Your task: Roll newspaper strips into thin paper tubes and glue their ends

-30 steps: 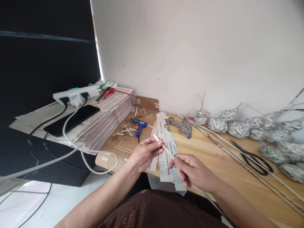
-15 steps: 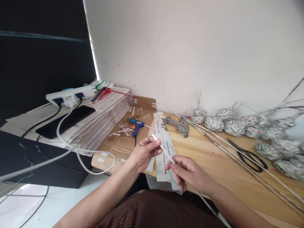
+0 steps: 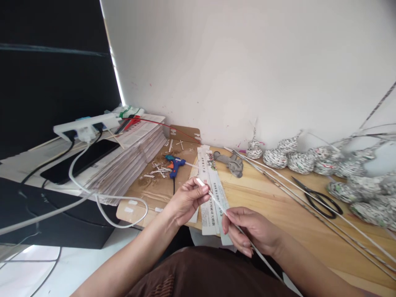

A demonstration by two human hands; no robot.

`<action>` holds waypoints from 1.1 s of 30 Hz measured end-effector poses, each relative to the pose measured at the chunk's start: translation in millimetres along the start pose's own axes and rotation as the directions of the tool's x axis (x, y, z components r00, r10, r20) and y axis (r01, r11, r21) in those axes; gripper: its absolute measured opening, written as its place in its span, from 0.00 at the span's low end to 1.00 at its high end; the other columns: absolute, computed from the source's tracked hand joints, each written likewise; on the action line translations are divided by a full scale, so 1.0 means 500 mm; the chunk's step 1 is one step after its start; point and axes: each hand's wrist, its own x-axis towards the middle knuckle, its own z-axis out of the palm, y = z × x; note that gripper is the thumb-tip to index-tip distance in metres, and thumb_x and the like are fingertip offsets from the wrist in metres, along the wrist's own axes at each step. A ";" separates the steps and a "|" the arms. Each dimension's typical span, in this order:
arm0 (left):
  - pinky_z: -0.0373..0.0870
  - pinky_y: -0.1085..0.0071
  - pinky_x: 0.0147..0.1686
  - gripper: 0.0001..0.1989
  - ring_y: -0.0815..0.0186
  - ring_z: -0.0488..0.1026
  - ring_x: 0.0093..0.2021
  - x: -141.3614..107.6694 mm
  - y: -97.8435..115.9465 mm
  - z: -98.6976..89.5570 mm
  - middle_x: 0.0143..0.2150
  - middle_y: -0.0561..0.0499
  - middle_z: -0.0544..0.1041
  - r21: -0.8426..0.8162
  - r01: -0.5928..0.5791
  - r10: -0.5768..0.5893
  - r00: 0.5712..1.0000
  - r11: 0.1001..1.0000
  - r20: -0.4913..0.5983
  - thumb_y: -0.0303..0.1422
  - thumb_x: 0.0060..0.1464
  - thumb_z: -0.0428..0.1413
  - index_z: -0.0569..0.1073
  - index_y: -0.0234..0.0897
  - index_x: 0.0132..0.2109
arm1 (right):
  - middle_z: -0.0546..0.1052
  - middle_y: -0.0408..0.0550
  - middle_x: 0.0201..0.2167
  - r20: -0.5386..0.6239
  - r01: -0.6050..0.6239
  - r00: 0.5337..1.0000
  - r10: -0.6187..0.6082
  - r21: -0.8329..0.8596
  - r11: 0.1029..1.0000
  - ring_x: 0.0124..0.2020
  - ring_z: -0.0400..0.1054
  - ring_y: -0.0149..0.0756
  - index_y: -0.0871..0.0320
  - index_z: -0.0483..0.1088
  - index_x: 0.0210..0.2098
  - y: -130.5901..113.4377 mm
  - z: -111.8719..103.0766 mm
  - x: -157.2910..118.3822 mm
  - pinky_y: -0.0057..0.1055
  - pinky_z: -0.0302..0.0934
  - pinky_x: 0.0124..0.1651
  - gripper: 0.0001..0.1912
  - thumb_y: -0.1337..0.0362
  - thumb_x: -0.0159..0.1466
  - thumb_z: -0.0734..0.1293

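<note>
Newspaper stack [image 3: 130,165]: left of the fingers. Newspaper strips [image 3: 206,216]: just beyond the fingers. Rolled-paper rod [image 3: 218,202]: spans both hands, its lower length running past the right fingers toward the lap; judged light, fairly stiff lengthwise, easily creased; best pinched gently near its tip and further along. Right hand [image 3: 253,229]: fingers loosely curled on the rod. Left hand [image 3: 190,201]: thumb and forefinger pinching just behind its tip.

I count one left hand [image 3: 192,201], one right hand [image 3: 255,231], one held stick [image 3: 218,201] and at least three loose sticks [image 3: 368,238]. Over here: one glue gun [image 3: 176,163], one phone [image 3: 89,158], one pair of scissors [image 3: 308,191], one power strip [image 3: 85,123], and at least five woven gourds [image 3: 300,163], overlapping.
</note>
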 end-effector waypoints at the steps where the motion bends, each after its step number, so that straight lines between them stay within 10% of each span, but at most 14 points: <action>1: 0.74 0.83 0.30 0.11 0.76 0.73 0.29 0.001 -0.001 0.000 0.31 0.53 0.74 0.001 0.001 -0.001 1.000 1.000 0.000 0.24 0.40 0.67 0.71 0.31 0.28 | 0.61 0.36 0.10 0.028 0.008 1.000 -0.009 0.039 0.999 0.09 0.57 0.26 0.64 0.71 0.32 0.003 -0.003 0.001 0.21 0.49 0.13 0.19 0.55 0.67 0.59; 7: 0.75 0.82 0.32 0.12 0.75 0.74 0.30 0.001 -0.009 -0.003 0.30 0.52 0.75 -0.003 0.031 -0.031 0.999 1.000 -0.013 0.22 0.42 0.66 0.77 0.31 0.37 | 0.61 0.37 0.09 0.059 0.005 0.998 -0.010 0.091 0.996 0.09 0.57 0.27 0.63 0.71 0.31 0.020 -0.011 0.006 0.22 0.51 0.13 0.18 0.55 0.67 0.59; 12: 0.77 0.81 0.35 0.11 0.75 0.74 0.29 0.006 -0.010 -0.013 0.31 0.51 0.76 -0.006 0.017 -0.018 0.993 1.000 -0.121 0.17 0.47 0.61 0.78 0.30 0.39 | 0.68 0.40 0.16 -0.247 -0.083 0.969 -0.003 -0.338 0.937 0.14 0.61 0.26 0.62 0.70 0.37 0.013 0.004 -0.014 0.22 0.53 0.17 0.23 0.47 0.65 0.59; 16: 0.77 0.81 0.35 0.11 0.75 0.75 0.29 0.021 -0.003 -0.022 0.32 0.50 0.76 -0.020 -0.079 0.071 0.967 0.997 -0.244 0.14 0.50 0.56 0.78 0.30 0.37 | 0.71 0.43 0.24 -0.442 -0.126 0.867 -0.231 -0.642 0.757 0.22 0.64 0.26 0.59 0.69 0.38 0.008 0.016 -0.059 0.23 0.56 0.25 0.20 0.49 0.67 0.56; 21: 0.77 0.81 0.36 0.15 0.75 0.76 0.30 0.044 0.009 -0.025 0.33 0.50 0.77 -0.026 -0.146 0.133 0.951 0.989 -0.279 0.13 0.52 0.53 0.78 0.31 0.39 | 0.71 0.43 0.24 -0.423 -0.244 0.781 -0.460 -0.884 0.399 0.26 0.64 0.30 0.57 0.67 0.29 0.010 0.002 -0.131 0.27 0.55 0.31 0.19 0.55 0.69 0.54; 25: 0.76 0.81 0.39 0.16 0.73 0.78 0.35 0.064 0.017 -0.029 0.38 0.46 0.78 -0.001 -0.230 0.221 0.935 0.973 -0.278 0.13 0.53 0.51 0.77 0.31 0.43 | 0.74 0.45 0.28 -0.455 -0.374 0.676 -0.580 -0.890 0.262 0.30 0.67 0.34 0.56 0.70 0.34 0.010 -0.044 -0.180 0.29 0.57 0.34 0.17 0.57 0.69 0.54; 29: 0.77 0.78 0.36 0.14 0.70 0.77 0.36 0.072 0.008 -0.031 0.39 0.47 0.78 0.079 -0.226 0.237 0.948 0.971 -0.213 0.18 0.53 0.55 0.76 0.33 0.45 | 0.77 0.51 0.41 -0.428 -0.483 0.467 -0.773 -0.856 0.182 0.42 0.70 0.39 0.58 0.71 0.47 0.002 -0.113 -0.206 0.33 0.60 0.46 0.16 0.62 0.68 0.56; 33: 0.74 0.80 0.25 0.05 0.72 0.73 0.28 0.055 -0.018 -0.046 0.29 0.53 0.73 0.101 -0.152 0.170 0.965 0.983 -0.202 0.28 0.49 0.62 0.74 0.33 0.34 | 0.74 0.57 0.39 -0.441 -0.652 0.398 -0.805 -0.753 0.089 0.41 0.69 0.42 0.64 0.70 0.53 -0.014 -0.194 -0.198 0.34 0.60 0.45 0.21 0.68 0.66 0.53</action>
